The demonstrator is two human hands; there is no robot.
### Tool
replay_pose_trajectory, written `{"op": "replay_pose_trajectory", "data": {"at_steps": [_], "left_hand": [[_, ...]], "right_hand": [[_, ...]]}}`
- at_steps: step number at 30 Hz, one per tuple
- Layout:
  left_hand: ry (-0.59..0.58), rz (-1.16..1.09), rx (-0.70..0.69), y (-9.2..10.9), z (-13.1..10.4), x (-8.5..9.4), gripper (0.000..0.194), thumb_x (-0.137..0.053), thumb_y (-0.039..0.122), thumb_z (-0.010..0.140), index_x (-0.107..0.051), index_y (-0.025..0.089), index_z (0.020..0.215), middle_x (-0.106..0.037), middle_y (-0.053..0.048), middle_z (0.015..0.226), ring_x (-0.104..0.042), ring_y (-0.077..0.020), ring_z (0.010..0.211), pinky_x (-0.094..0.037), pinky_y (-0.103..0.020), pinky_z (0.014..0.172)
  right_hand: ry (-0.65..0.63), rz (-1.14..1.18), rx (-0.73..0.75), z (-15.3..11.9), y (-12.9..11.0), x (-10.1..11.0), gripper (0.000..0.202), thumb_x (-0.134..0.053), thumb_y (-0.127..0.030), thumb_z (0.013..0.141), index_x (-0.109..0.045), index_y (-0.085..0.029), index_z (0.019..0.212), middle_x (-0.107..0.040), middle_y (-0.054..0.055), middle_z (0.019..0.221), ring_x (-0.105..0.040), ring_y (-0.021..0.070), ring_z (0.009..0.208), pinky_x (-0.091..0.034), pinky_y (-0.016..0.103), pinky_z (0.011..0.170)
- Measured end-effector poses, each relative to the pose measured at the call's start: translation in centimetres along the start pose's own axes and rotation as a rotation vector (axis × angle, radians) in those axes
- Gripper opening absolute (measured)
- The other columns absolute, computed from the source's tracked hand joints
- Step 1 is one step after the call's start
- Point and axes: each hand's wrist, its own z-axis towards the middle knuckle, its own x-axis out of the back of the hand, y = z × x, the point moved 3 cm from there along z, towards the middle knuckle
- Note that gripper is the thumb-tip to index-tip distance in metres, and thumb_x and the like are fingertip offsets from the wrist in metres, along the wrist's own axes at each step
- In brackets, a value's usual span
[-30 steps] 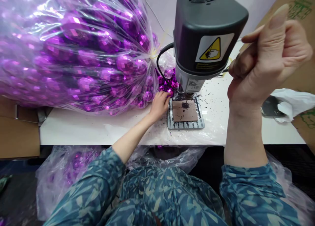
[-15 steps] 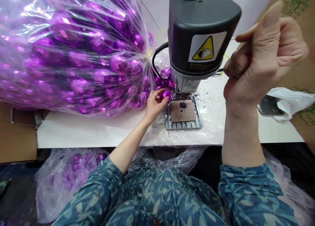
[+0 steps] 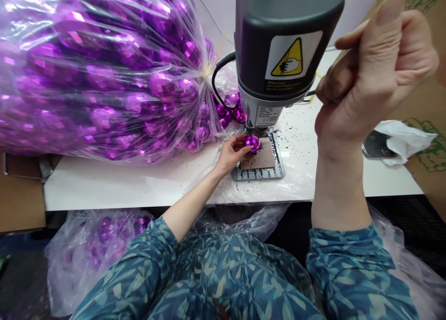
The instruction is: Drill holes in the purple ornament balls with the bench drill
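Clock dirs. from ctr. of slotted base plate (image 3: 279,164) on white desk (image 3: 121,180).

1. Cardboard box (image 3: 22,204): 9 o'c., edge of view.
2. Lower poly bag (image 3: 69,259): clear, 8 o'c., below desk top; purple balls inside.
3. Lg. poly bag (image 3: 111,78): clear, 10 o'c., packed w/ purple faceted balls; neck gathered by yellow tie (image 3: 208,70), presumably so contents can't spill.
4. Loose balls (image 3: 232,110): purple, faceted, 11 o'c., by bag neck; prob. there for easy reach.
5. L hand (image 3: 230,154): 9 o'c.; thumb & fingers closed in pinch on 1 mirror-faceted ball (image 3: 253,142), held over 11 o'c. part of brown board (image 3: 262,160). Side grip likely leaves top exposed, fingers out from under. Ball touching board? Can't tell.
6. Board: sq., flat on base plate; prob. backing to protect it.
7. Drill press (image 3: 289,11): head overhead at 12–1 o'c.; warning sticker (image 3: 293,55) faces wearer.
8. R hand (image 3: 376,69): 2 o'c., raised; fingers curled, apparently round dark rod (image 3: 310,93), prob. feed lever; contact partly hidden.
9. Smartphone (image 3: 378,146) (prob.): 3 o'c., overlapped by crumpled tissue (image 3: 413,136); well apart from plate.
10. Green-printed carton (image 3: 432,173): 3 o'c., far edge.
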Motion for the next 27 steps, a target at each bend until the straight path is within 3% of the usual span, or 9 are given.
{"op": "replay_pose_trajectory", "data": {"at_steps": [13,27], "left_hand": [[-0.119,0.184,-0.151,0.7,-1.2,-1.2,0.059,-0.086,0.038,0.076,-0.062,0.019,0.126,-0.072,-0.013,0.124,-0.071,-0.025,0.11,-0.056,-0.043,0.102],[-0.101,0.089,-0.151,0.0,-1.7,-2.0,0.065,-0.088,0.055,0.073,-0.061,0.019,0.121,-0.072,-0.014,0.126,-0.068,-0.0276,0.119,-0.052,-0.047,0.108]], "right_hand": [[0.013,0.019,0.024,0.1,0.3,-0.1,0.044,-0.068,-0.058,0.067,-0.054,-0.017,0.061,-0.032,-0.008,0.044,-0.034,0.0028,0.034,-0.012,0.024,0.036],[0.029,0.043,0.044,-0.1,0.5,0.1,0.042,-0.069,-0.054,0.071,-0.056,-0.016,0.061,-0.031,-0.008,0.04,-0.033,0.0046,0.032,-0.01,0.025,0.035]]}}
